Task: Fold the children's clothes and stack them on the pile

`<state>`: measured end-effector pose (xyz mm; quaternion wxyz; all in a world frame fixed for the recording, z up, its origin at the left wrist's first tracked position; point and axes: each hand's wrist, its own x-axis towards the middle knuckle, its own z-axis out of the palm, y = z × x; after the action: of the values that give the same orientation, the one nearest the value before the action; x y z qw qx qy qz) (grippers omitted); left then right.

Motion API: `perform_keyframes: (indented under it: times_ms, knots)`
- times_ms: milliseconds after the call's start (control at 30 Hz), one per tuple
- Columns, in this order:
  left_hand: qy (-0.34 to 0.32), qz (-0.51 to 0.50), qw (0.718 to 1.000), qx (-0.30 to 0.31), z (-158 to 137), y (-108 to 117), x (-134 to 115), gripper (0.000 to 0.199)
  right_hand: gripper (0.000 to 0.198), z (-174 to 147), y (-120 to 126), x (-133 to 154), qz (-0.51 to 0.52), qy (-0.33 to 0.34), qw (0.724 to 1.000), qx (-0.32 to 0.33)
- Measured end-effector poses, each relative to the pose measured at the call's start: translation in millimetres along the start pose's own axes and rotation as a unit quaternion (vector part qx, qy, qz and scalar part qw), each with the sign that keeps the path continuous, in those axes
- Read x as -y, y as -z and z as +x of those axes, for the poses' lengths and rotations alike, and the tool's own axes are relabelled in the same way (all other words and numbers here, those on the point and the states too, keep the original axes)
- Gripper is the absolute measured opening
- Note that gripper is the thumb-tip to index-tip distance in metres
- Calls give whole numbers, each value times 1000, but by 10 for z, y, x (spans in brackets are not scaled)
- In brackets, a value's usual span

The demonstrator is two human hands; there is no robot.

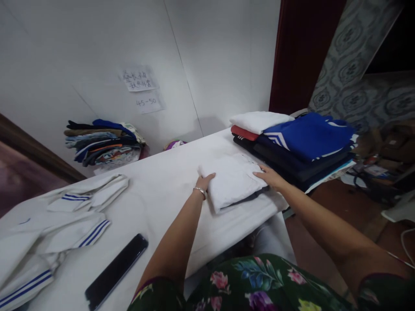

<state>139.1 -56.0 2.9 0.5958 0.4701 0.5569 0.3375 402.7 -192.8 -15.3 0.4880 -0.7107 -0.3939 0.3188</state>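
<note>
A folded white garment [234,181] lies on the white-covered table, a dark layer showing under its near edge. My left hand [204,182], with a silver bangle at the wrist, grips its left side, thumb on top and the other fingers mostly hidden. On the opposite side my right hand [269,177] pinches the right edge between thumb and fingers. Just beyond my right hand is a stack of folded clothes, with a blue garment [311,134] and a white one [259,121] on top.
A white garment with blue stripes [78,222] is spread at the left of the table [162,190]. A black phone [116,272] lies near my left forearm. Behind the table's far edge stands a pile of folded clothes [103,142], below handwritten paper notes [141,80] on the wall.
</note>
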Motion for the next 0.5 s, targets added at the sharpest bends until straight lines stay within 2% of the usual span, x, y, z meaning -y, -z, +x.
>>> perform_keyframes:
  times_ms: [133,267,433,500]
  knots:
    - [-63,21,996,-66,7,411,-48,87,65,-236,-355,32,26,79,996,28]
    - [-32,67,993,-95,-98,750,148,87,64,-406,-640,-100,-73,130,989,20]
    - [-15,184,978,-93,-174,819,256,92,71,-407,-572,-149,-246,140,958,40]
    - [-49,246,963,-98,-191,801,199,94,76,-391,-548,-19,-292,181,939,31]
